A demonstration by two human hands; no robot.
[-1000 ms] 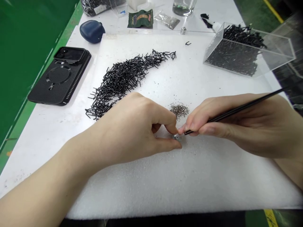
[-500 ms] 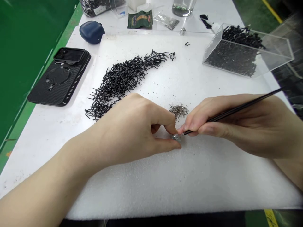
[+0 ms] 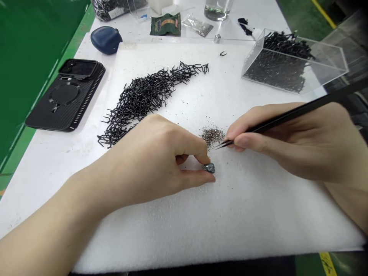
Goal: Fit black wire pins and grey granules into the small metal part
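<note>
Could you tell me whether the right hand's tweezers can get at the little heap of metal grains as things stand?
Probably yes. The tweezers in the right hand point at the edge of the grains, with nothing between; the left hand sits nearer the camera, pinching a small part.

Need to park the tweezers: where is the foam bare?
Bare: the near strip of the foam pad, below the left hand and right hand, and the patch between the black clip pile and the clear box. Crowded: around the silver heap, beside the tweezers and small metal part.
</note>
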